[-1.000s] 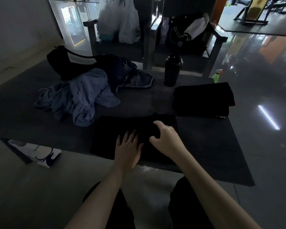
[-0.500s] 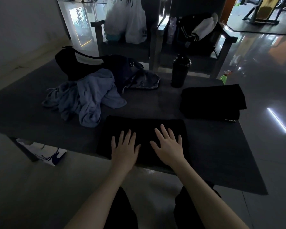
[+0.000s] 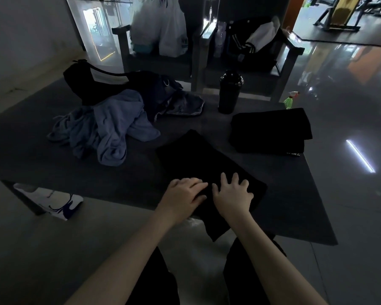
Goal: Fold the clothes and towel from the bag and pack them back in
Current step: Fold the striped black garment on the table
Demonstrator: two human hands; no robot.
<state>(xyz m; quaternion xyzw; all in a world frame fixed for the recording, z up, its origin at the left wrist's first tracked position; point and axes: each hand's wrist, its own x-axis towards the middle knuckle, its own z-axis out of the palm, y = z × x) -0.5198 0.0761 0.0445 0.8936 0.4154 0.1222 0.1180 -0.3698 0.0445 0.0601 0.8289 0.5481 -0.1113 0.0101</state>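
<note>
Dark floor mat (image 3: 75, 168), black garment (image 3: 196, 159) under both hands

On my feed the mat takes up most of the ground. A crumpled blue-grey hoodie (image 3: 110, 128) is heaped on its left side, touching the black bag (image 3: 101, 82) behind it. The black garment lies slantwise at the near edge, one corner past the mat. A second folded black garment (image 3: 271, 130) rests apart to the right, a black bottle (image 3: 229, 91) upright behind it. Left hand (image 3: 183, 194) and right hand (image 3: 232, 194) press side by side on the near garment, fingers loose, gripping nothing
</note>
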